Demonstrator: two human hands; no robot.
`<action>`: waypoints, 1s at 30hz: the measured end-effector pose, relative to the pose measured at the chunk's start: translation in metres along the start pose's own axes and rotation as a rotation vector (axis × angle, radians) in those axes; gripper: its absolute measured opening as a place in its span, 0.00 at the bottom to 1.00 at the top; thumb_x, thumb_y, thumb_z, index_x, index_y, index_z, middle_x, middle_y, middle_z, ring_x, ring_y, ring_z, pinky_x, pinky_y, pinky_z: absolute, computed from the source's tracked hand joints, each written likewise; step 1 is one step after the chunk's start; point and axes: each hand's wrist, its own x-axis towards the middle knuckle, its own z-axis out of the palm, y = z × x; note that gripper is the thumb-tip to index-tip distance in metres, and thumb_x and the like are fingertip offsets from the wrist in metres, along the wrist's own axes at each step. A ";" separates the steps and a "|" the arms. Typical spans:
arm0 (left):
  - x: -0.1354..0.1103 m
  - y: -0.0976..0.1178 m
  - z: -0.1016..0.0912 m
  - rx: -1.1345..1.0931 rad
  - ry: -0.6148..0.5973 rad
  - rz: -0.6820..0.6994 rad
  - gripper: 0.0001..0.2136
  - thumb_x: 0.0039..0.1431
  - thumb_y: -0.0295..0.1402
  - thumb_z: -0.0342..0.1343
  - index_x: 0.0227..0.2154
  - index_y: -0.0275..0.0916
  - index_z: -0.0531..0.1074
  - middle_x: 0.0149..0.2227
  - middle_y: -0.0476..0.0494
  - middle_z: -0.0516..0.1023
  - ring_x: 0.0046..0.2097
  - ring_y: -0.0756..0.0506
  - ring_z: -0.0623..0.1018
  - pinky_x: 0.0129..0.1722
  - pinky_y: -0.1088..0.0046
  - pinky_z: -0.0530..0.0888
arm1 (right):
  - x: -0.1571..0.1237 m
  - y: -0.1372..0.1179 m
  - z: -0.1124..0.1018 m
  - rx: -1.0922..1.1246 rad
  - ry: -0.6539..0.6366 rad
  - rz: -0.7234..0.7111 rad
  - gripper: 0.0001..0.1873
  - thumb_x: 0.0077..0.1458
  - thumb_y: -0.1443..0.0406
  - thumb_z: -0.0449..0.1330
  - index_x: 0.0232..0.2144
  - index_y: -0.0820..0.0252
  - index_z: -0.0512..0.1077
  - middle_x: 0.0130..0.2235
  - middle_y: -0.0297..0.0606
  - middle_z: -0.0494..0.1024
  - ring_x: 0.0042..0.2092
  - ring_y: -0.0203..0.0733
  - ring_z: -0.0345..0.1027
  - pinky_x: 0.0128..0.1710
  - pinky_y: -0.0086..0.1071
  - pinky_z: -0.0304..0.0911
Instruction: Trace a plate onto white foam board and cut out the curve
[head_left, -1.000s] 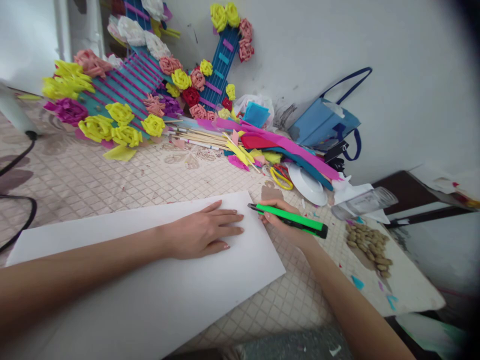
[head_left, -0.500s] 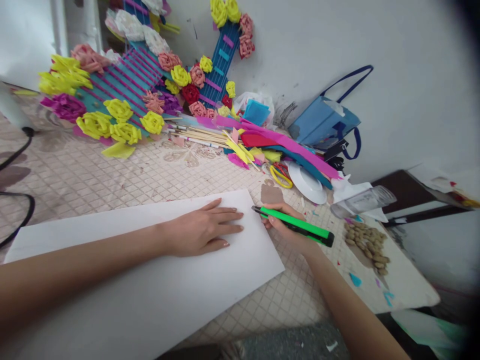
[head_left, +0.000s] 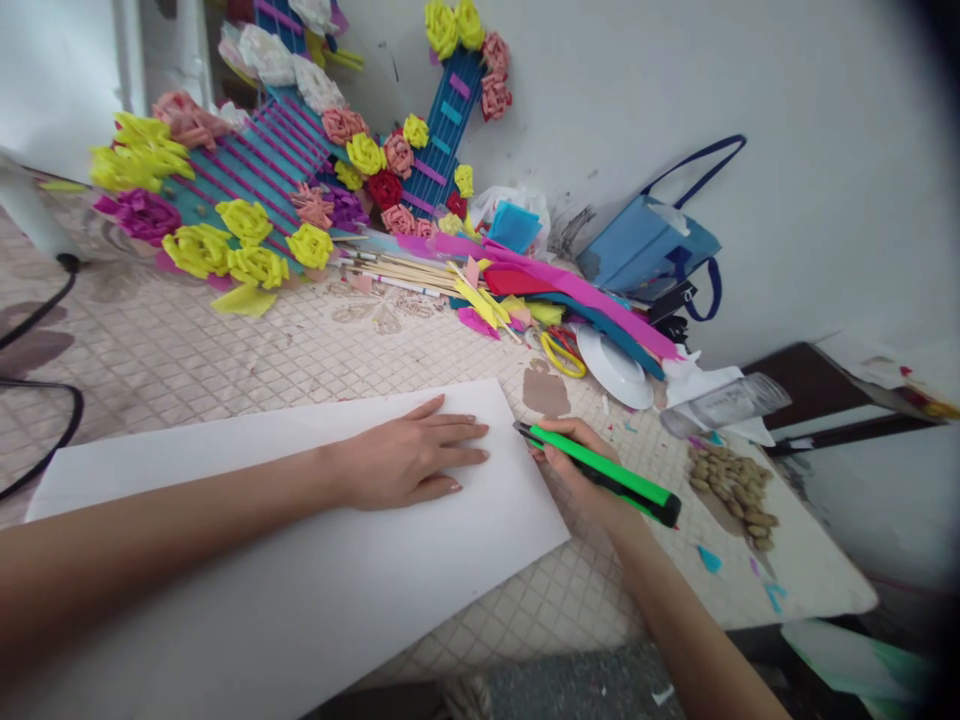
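Observation:
A large white sheet (head_left: 315, 560) lies flat on the patterned table. My left hand (head_left: 409, 460) rests palm down on the sheet near its far right corner, fingers stretched out. My right hand (head_left: 581, 480) is closed round a green and black utility knife (head_left: 607, 475), whose tip touches the sheet's right edge just beyond my left fingertips.
Behind stand blue panels with paper flowers (head_left: 247, 200), wooden sticks (head_left: 397, 272) and coloured paper strips (head_left: 555, 290). Yellow scissors (head_left: 561, 355), a white plate (head_left: 619, 370), a clear bottle (head_left: 724, 403), peanuts (head_left: 731, 485) and a blue bag (head_left: 649, 250) lie right. A black cable (head_left: 41, 410) is left.
My right hand has slid the knife toward me along the sheet's right edge. My left hand has stayed flat on the sheet.

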 end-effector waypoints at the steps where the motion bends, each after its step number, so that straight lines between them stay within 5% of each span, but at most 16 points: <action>1: 0.000 0.000 0.000 -0.001 -0.001 0.000 0.20 0.65 0.36 0.47 0.58 0.41 0.63 0.63 0.37 0.60 0.64 0.38 0.60 0.63 0.48 0.48 | -0.001 0.000 0.000 -0.002 0.006 0.003 0.13 0.56 0.58 0.59 0.44 0.52 0.71 0.44 0.39 0.76 0.40 0.44 0.75 0.41 0.41 0.72; 30: 0.001 -0.002 0.003 0.074 -0.026 -0.002 0.20 0.67 0.38 0.45 0.59 0.41 0.61 0.64 0.38 0.58 0.65 0.42 0.57 0.64 0.53 0.45 | -0.030 -0.019 0.006 -0.099 0.151 0.079 0.10 0.56 0.60 0.58 0.41 0.53 0.71 0.37 0.38 0.78 0.37 0.44 0.75 0.37 0.39 0.69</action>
